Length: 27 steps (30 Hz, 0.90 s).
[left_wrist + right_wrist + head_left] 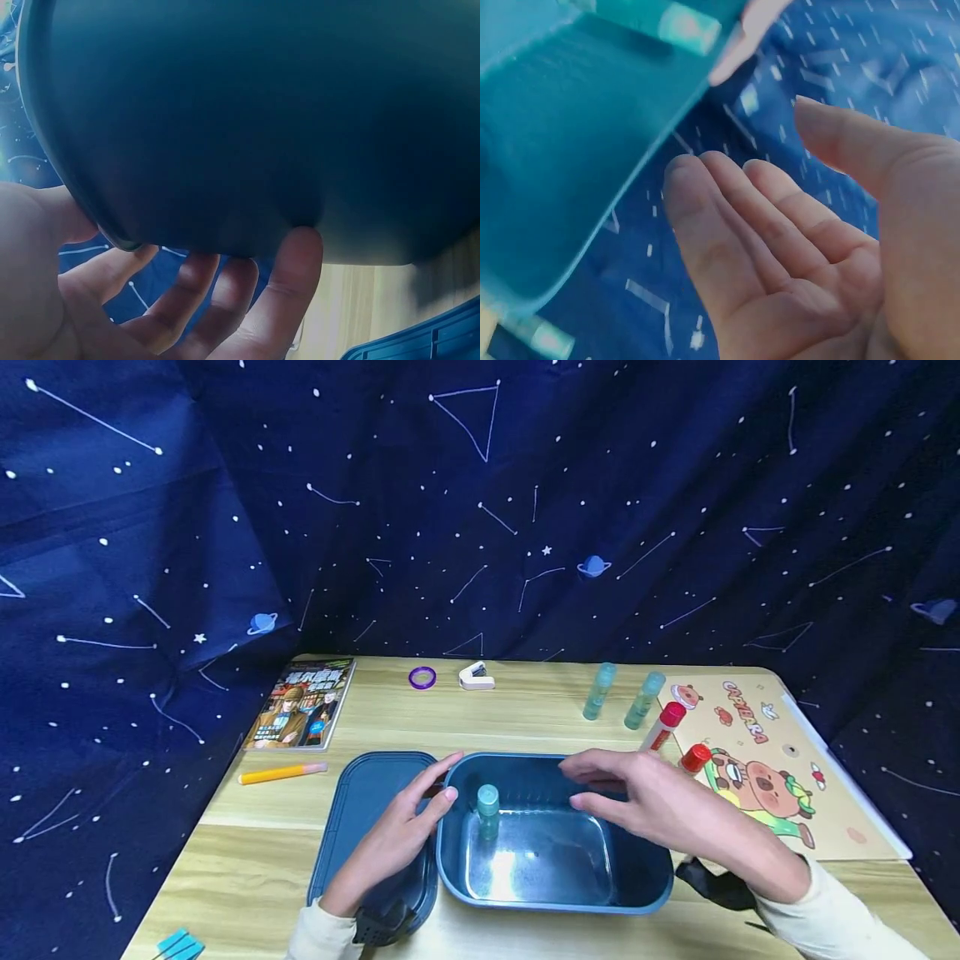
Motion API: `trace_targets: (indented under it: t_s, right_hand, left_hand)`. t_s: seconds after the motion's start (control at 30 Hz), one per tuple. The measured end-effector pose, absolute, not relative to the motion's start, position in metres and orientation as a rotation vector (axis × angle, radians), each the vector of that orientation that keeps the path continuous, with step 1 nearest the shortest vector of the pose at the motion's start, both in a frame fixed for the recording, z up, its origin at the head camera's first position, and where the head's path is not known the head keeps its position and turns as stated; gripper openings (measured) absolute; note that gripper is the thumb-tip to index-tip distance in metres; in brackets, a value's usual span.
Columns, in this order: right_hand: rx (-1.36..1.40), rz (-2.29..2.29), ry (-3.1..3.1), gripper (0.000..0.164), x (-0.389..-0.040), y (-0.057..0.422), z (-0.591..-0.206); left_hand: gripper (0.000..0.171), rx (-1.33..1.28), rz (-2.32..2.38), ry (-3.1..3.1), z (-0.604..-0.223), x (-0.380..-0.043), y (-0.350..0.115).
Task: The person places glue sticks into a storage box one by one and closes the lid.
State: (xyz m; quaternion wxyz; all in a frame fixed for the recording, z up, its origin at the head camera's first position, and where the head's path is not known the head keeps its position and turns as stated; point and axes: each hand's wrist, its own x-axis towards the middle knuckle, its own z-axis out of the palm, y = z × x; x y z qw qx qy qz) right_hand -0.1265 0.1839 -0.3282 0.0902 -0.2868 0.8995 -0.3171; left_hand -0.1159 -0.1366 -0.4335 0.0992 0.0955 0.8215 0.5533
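A deep dark-blue plastic bin (555,906) stands on the table with its open top up. Inside, near its left end, one capped translucent teal tube (488,814) stands upright. My left hand (397,839) holds the bin's left end, thumb at the rim and curled fingers against the outer wall (225,150). Over the right back part of the bin hovers my right hand (637,793), holding nothing. In the right wrist view its fingers (735,232) are loosely bent, thumb apart. Behind it are two teal tubes (598,693) and two red-capped glue sticks (667,722).
A blue lid (386,768) lies left of the bin, partly under my left forearm. Farther left are an orange marker (281,773) and a magazine (303,706). A purple tape ring (422,677) and white stapler (476,677) sit at the back. A capybara folder (780,760) lies right.
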Motion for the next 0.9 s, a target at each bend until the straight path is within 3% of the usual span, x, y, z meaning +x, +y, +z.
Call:
trace_targets:
  t_s: [0.13, 0.43, 0.7, 0.9]
  right_hand:
    - [-0.733, -1.073, 2.850, 0.030, -0.102, 0.218, -0.335]
    - [-0.235, -1.363, 3.206, 0.039, -0.061, 0.279, -0.368]
    - [0.202, -1.496, 3.134, 0.051, -0.064, 0.312, -0.422]
    - [0.217, -1.448, 3.073, 0.055, -0.076, 0.317, -0.454]
  left_hand:
    - [0.047, 0.296, 1.630, 2.431, -0.434, -0.116, -0.135]
    - [0.046, 0.246, 1.648, 2.436, -0.432, -0.115, -0.136]
    - [0.046, 0.233, 1.638, 2.446, -0.431, -0.114, -0.138]
    - [0.046, 0.253, 1.645, 2.444, -0.431, -0.114, -0.135]
